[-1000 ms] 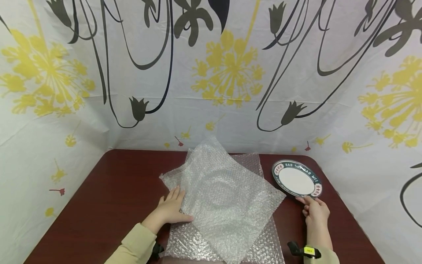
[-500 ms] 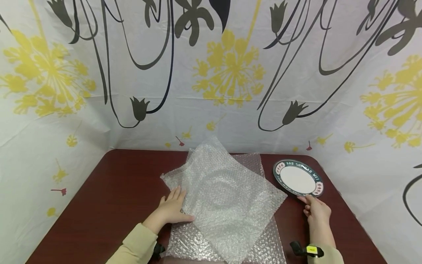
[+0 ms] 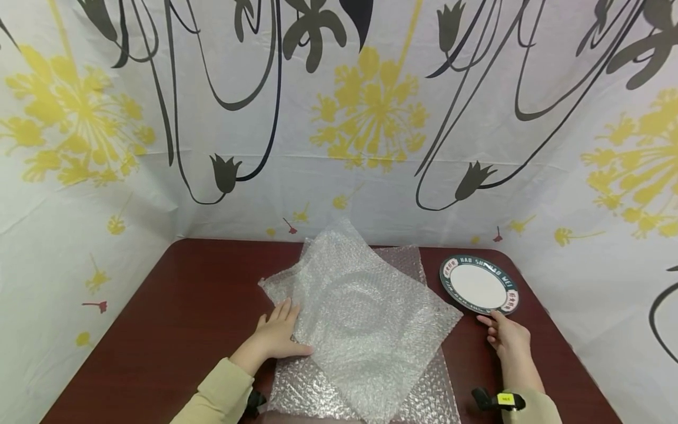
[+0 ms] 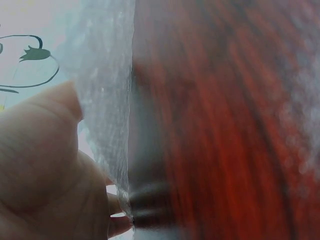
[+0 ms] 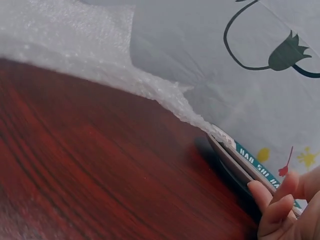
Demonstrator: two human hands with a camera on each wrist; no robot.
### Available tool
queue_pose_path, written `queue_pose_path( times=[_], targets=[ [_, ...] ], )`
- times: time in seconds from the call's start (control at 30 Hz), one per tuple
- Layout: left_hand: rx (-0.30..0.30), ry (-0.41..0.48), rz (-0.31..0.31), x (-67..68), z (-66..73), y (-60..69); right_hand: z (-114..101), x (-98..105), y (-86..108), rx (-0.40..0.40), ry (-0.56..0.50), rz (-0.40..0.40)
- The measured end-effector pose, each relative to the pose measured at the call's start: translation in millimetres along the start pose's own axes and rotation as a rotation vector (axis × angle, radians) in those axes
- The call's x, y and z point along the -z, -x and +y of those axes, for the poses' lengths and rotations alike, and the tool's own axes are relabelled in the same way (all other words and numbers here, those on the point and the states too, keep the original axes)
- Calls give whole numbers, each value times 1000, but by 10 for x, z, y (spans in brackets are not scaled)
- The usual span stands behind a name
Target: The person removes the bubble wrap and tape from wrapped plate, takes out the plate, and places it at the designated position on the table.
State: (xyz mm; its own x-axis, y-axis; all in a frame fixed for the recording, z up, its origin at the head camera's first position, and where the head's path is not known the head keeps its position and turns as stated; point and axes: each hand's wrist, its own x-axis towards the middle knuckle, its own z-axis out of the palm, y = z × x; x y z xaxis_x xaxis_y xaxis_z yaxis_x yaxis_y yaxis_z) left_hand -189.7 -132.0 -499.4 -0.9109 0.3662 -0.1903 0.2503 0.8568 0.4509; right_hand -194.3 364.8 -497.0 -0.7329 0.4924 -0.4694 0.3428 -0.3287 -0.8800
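Note:
My right hand [image 3: 509, 338] pinches the near rim of a round white plate [image 3: 477, 286] with a dark green lettered border, at the table's far right. In the right wrist view the fingers [image 5: 276, 212] lie at the edge of this plate [image 5: 254, 165], seen almost side-on. My left hand [image 3: 272, 335] rests spread on the left edge of a sheet of bubble wrap [image 3: 371, 353]. A round shape shows faintly under that sheet; what it is stays covered. The left wrist view has the thumb [image 4: 55, 107] in front of the bubble wrap [image 4: 105, 90].
A second bubble wrap sheet [image 3: 307, 388] lies beneath the first on the dark red-brown table [image 3: 185, 330]. Patterned white cloth [image 3: 339, 118] hangs along the back and sides. The plate sits near the table's right edge.
The right hand's thumb has drawn slightly away from the plate's rim, and its forearm has shifted a little to the right. The left hand and the bubble wrap stay put.

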Motion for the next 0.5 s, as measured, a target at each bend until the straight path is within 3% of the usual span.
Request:
queue_pose_path(
  times=[0.5],
  targets=[
    [4, 6, -15, 109, 115, 59, -7, 59, -10, 30, 129, -72]
  ],
)
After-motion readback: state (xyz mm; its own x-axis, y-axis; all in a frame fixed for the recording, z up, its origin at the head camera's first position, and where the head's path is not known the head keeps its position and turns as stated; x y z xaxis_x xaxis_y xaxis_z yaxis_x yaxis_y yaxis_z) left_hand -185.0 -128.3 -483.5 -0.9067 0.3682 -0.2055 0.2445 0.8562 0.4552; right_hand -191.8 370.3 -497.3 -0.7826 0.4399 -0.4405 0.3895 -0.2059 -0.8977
